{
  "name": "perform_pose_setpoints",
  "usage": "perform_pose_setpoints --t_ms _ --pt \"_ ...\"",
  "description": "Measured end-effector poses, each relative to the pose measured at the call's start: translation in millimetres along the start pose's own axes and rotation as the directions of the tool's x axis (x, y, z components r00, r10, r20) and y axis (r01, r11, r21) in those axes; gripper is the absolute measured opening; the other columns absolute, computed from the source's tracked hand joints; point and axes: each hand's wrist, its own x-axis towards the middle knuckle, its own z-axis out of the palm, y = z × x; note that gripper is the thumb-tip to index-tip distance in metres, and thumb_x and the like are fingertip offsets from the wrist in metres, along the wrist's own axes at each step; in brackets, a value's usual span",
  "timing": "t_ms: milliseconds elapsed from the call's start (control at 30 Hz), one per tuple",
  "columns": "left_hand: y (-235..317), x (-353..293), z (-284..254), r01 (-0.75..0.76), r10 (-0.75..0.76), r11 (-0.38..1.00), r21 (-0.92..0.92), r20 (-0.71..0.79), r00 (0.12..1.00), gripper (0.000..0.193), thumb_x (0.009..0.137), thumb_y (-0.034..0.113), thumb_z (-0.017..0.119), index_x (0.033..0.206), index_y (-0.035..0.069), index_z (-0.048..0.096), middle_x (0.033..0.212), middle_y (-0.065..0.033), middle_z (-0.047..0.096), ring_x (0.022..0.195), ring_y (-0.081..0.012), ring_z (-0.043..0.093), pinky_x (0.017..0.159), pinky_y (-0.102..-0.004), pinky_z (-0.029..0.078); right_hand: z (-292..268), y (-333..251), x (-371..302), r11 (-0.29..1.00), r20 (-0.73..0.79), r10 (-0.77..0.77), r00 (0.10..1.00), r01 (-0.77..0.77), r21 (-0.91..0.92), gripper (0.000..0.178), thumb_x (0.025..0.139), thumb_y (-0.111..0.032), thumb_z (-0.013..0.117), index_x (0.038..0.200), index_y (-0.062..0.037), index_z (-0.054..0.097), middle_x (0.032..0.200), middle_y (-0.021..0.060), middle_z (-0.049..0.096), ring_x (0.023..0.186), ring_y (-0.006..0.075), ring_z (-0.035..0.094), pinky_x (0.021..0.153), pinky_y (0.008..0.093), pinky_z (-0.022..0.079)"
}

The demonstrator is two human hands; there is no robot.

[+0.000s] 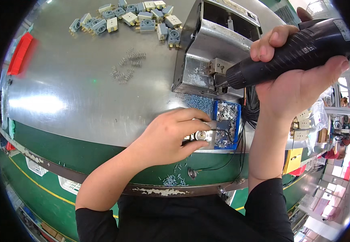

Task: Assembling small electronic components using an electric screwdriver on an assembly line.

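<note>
My right hand (292, 88) is wrapped round a black electric screwdriver (282, 58). The screwdriver lies nearly level, its nose at a small metal block (220, 66) on the front of a worn metal machine (219, 42). Exactly where its bit touches is hard to see. Lower down, the fingers of my left hand (165, 135) pinch a small part with a round metal centre (201, 135). That part is partly covered by my fingers and sits beside a blue bin (238, 121) of small metal pieces. Blue-grey screws (199, 103) lie between my left hand and the machine.
Grey and white plug-like blocks with brass pins (147, 25) cluster at the far side. Loose springs (127, 64) lie on the metal table (62, 76). A red tray (20, 54) stands far left. Black cables (251, 115) hang right of the bin; more screws (173, 180) lie near the front edge.
</note>
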Motion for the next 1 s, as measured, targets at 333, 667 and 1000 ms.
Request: perform_pose_setpoints --t_ms 333,667,1000 --pt "0 -1 0 -0.006 0.006 1.0 -0.004 -0.006 1.0 0.032 0.079 0.01 0.086 0.108 0.004 0.073 0.118 -0.0134 0.072 0.103 -0.0341 0.072 0.087 -0.0414 0.058 -10 7 4 0.914 0.163 -0.222 0.961 0.147 0.378 0.106 0.091 -0.093 0.033 0.143 -0.0004 0.045 0.084 0.0097 0.062 0.062 0.0212 0.057 0.061 0.0385 0.048" --pt "1 0 -1 -0.011 0.011 1.0 0.002 0.003 1.0 0.032 0.08 0.011 0.086 0.109 0.004 0.073 0.119 -0.0133 0.071 0.104 -0.0346 0.071 0.089 -0.0417 0.058 -7 1 -1 0.908 0.137 -0.217 0.966 0.149 0.391 0.109 0.09 -0.094 0.033 0.143 0.0001 0.044 0.084 0.0097 0.061 0.062 0.0213 0.056 0.062 0.0389 0.047" --pt "2 0 -2 0.012 -0.012 1.0 0.0 0.008 1.0 0.032 0.08 0.011 0.086 0.108 0.004 0.073 0.118 -0.0136 0.071 0.105 -0.0351 0.071 0.089 -0.0419 0.058 -22 3 5 0.922 0.345 -0.239 0.908 0.1 0.374 0.107 0.091 -0.092 0.035 0.146 -0.0003 0.042 0.086 0.0106 0.062 0.064 0.0209 0.057 0.062 0.0391 0.047"
